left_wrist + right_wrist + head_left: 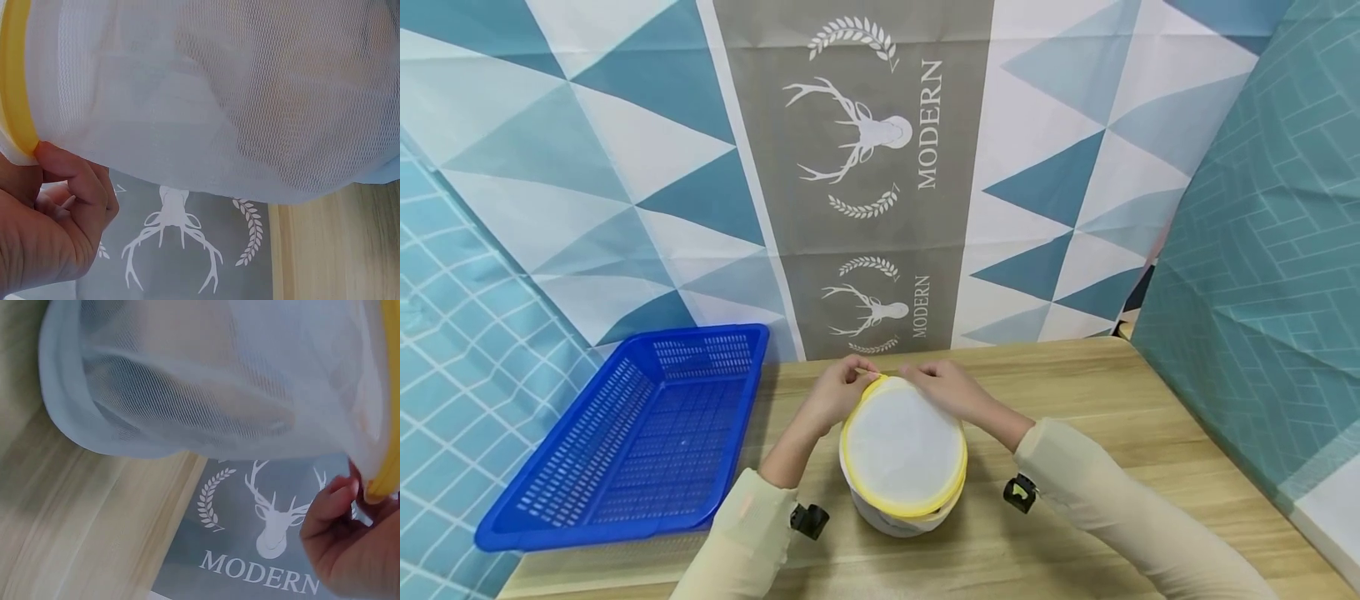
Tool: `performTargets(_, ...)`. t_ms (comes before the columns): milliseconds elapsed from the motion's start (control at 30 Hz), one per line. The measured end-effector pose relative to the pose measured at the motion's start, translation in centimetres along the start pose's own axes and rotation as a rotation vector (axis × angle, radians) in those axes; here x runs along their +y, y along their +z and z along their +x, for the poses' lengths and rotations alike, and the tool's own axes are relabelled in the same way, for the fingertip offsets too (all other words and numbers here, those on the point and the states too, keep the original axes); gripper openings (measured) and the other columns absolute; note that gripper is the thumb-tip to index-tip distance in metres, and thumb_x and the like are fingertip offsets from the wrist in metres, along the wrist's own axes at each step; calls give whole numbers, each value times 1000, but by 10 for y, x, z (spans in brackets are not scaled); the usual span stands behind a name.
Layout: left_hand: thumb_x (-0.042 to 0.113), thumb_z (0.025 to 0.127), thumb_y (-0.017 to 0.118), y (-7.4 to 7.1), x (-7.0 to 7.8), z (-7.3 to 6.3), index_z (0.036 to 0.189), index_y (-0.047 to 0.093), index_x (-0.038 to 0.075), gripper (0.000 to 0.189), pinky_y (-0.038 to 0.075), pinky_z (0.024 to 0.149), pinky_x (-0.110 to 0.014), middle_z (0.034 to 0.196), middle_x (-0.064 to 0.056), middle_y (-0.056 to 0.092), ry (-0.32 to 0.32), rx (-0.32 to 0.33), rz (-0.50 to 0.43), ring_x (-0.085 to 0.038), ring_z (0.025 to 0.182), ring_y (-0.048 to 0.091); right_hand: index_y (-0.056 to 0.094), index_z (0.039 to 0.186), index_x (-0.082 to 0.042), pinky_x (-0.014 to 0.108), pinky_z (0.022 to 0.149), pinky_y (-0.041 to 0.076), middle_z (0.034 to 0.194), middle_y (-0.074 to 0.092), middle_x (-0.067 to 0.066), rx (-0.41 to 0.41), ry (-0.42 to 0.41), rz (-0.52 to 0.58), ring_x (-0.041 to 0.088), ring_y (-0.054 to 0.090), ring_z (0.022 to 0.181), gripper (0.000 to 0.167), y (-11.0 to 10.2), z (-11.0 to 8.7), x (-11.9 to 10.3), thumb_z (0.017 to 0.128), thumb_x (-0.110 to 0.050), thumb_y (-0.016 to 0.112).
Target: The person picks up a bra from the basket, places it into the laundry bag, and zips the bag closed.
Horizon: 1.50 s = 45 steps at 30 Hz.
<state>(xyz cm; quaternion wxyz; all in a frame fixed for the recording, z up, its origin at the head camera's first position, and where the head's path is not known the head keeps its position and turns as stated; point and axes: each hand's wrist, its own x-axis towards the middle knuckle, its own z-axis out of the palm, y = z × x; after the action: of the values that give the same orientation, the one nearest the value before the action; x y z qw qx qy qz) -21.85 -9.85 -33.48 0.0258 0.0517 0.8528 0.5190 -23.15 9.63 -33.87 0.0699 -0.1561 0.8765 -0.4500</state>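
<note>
A round white mesh laundry bag (pixel 904 446) with yellow zipper trim (pixel 848 450) stands between both hands, its flat lid facing up. At the lid's far left edge, my left hand (pixel 837 393) pinches the yellow trim between thumb and forefinger. My right hand (pixel 951 390) grips the far right edge of the same trim. Close up in the left wrist view, the left thumb and forefinger meet at the yellow band. In the right wrist view, the right fingers curl at the zipper band's end. Something tan shows faintly through the mesh wall (pixel 187 381).
A blue plastic basket (pixel 741 450) with perforated walls stands on the left of the wooden table (pixel 1060 533). Behind the table hangs a patterned cloth (pixel 880 225) with deer heads and triangles. A teal cloth (pixel 1262 275) borders the right side.
</note>
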Motion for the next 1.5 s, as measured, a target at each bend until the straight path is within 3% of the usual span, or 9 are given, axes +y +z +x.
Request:
performTargets(167,19,95,55,2,-2,2,99,62,10,12,42,51,-25,68,-4,54,34,-22,17,-13,56,50,68,89,-8,26,57,48,80,63,4,-55,-30,74,11,54,62,32,1,10,4,97,-31,47)
performTargets(367,16,94,55,1,-2,3,99,62,9,11,40,49,-25,66,-4,52,41,-20,16,-13,54,48,59,81,-9,26,55,43,72,52,2,-125,-70,82,12,48,59,32,4,13,3,97,-35,49)
performTargets(733,16,94,56,2,-4,4,98,62,8,11,44,52,-24,69,-4,56,38,-4,-3,-12,57,52,63,85,-8,27,57,45,74,56,2,-113,-91,93,13,51,62,33,6,11,5,97,-36,49)
performTargets(1167,16,94,55,-1,-8,2,99,62,6,12,47,54,-25,73,-6,60,22,-8,-55,-13,60,55,63,88,-8,29,51,48,72,58,4,-119,-17,154,13,54,55,37,7,8,4,96,-41,49)
performTargets(1500,17,95,55,4,-5,5,98,61,9,11,42,51,-25,66,-2,53,47,-28,-10,-13,55,49,65,87,-3,24,51,47,75,61,1,-107,-28,190,8,52,55,31,4,14,3,96,-26,47)
